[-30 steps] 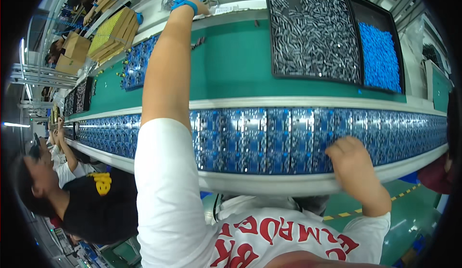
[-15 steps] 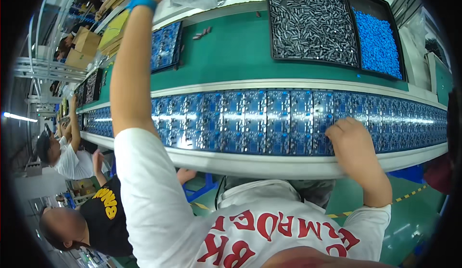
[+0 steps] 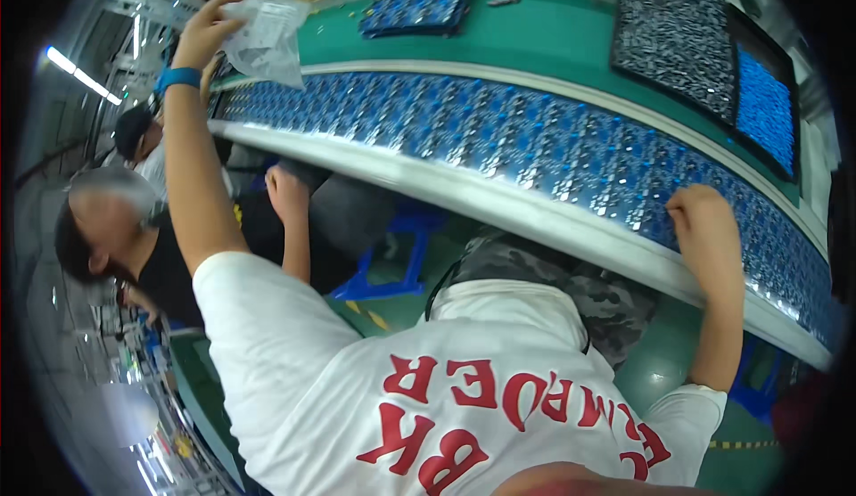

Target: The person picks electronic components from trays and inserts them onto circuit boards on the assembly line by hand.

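Observation:
My left hand (image 3: 207, 31), a blue band on its wrist, is raised at the far left with its fingers closed on the top of a clear plastic bag (image 3: 267, 41). The bag hangs over the far-left end of a long row of blue circuit boards (image 3: 499, 135); a pale patch shows on it, and I cannot tell what is inside. Low over the boards at the right, my right hand (image 3: 711, 229) has curled fingers near the row's front edge. Whatever its fingertips may hold is hidden.
Beyond the row, a stack of circuit boards (image 3: 419, 4) lies on the green surface (image 3: 544, 37). Black trays at the right hold dark cylindrical parts (image 3: 673, 37) and small blue parts (image 3: 765, 108). A co-worker in a black shirt (image 3: 192, 269) sits close at the left, by a blue stool (image 3: 392, 264).
My left hand has swung left and now carries the plastic bag. The view has turned left, bringing the co-worker closer into the picture. My right hand stays over the boards, fingers curled.

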`<state>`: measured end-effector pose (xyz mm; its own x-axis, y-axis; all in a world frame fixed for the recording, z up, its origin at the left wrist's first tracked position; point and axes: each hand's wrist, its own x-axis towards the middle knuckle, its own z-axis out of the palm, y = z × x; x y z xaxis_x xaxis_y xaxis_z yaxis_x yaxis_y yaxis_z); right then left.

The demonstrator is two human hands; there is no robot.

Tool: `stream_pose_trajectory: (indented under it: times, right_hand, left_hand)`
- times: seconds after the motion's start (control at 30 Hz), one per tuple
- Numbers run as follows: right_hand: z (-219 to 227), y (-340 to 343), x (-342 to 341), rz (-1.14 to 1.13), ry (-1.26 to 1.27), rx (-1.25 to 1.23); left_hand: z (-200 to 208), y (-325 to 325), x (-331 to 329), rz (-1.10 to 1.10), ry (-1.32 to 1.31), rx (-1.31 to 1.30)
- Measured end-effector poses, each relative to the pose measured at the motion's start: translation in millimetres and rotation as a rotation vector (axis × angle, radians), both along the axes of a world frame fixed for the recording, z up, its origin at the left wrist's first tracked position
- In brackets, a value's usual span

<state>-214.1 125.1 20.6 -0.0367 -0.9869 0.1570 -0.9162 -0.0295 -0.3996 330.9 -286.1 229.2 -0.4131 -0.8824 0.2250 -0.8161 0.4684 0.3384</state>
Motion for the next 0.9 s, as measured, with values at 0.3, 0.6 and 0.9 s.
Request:
stream_pose_trajectory:
  times: [0.3, 0.6, 0.9]
  right_hand:
    - [0, -1, -2, 0.021, -0.040, 0.034]
    - [-3, -1, -4, -0.015, 0.027, 0.034]
    - [-11, -1, -8, 0.010, -0.006, 0.024]
  left_hand:
    - [-58, 39, 98, 0.020, -0.487, -0.111]
    - [-93, 40, 123, 0.210, -0.549, -0.037]
    - [-117, 5, 214, 0.250, -0.889, -0.142]
